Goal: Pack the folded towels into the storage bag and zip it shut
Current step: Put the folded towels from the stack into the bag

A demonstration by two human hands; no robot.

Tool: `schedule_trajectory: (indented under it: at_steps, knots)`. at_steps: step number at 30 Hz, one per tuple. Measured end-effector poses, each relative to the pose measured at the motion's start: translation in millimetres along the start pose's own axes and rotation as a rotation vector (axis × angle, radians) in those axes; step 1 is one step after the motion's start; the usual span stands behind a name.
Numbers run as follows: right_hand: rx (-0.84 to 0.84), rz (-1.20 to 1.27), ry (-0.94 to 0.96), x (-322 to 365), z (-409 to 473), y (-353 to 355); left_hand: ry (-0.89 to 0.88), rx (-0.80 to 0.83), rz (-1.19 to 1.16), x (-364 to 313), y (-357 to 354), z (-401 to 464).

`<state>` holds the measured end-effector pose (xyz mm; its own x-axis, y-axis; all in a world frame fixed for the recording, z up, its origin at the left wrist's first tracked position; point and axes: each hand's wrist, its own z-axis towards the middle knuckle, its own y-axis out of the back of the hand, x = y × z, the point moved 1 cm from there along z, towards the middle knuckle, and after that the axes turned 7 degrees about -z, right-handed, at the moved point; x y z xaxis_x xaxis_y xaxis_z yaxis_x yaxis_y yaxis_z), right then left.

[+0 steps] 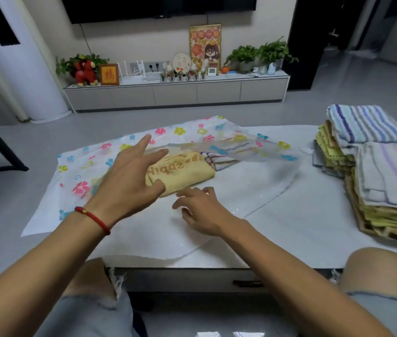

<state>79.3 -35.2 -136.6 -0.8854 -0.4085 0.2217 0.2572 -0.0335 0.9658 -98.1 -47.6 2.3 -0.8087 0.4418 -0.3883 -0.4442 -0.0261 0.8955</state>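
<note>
The storage bag (90,164) in the middle of the frame is white and see-through with pink, yellow, blue and green flowers. Inside it lies a yellow towel (182,176) with orange letters. At the right, the towel stack (372,171) is yellow and tan, topped by white towels with blue and purple stripes. The tabletop (309,229) is white. A red bracelet (92,218) is at lower left.

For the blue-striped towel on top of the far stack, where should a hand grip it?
Pinch the blue-striped towel at its rounded folded edge on the left, coming from the left with the right hand: that edge overhangs the stack and faces the storage bag.
</note>
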Motion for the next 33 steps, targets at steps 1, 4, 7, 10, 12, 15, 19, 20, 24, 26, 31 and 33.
schedule_trajectory:
  at_steps: [1,4,7,10,12,15,19,20,24,26,31,33]
  knots:
    - [0.021,-0.004,-0.04,-17,-21,12,-0.017,0.005,0.079,-7,-7,9]
    - [0.015,-0.004,-0.219,-69,-81,54,-0.079,0.033,0.278,-28,-31,35]
    - [-0.17,0.02,-0.501,-118,-132,100,-0.189,0.101,0.413,-50,-58,57]
    - [-0.449,-0.115,-0.785,-165,-174,139,-0.255,0.159,0.494,-66,-86,73]
    - [-0.539,-0.291,-0.975,-199,-202,159,-0.287,0.187,0.564,-75,-102,81]
    - [-0.315,-0.359,-1.323,-249,-236,179,-0.308,0.224,0.616,-84,-117,95]
    - [0.037,-0.185,-1.485,-284,-255,186,-0.288,0.234,0.611,-86,-122,108]
    - [0.033,-0.2,-1.477,-287,-256,185,-0.28,0.229,0.593,-85,-121,110]
    - [-0.194,-0.299,-1.382,-293,-262,188,-0.259,0.152,0.544,-80,-111,115]
    - [-0.269,-0.081,-1.322,-297,-267,195,-0.266,0.107,0.538,-80,-102,119]
    - [-0.224,0.713,-1.209,-287,-278,226,-0.279,0.029,0.507,-84,-76,133]
    - [-0.219,0.92,-1.103,-273,-273,238,-0.277,-0.001,0.481,-88,-66,139]
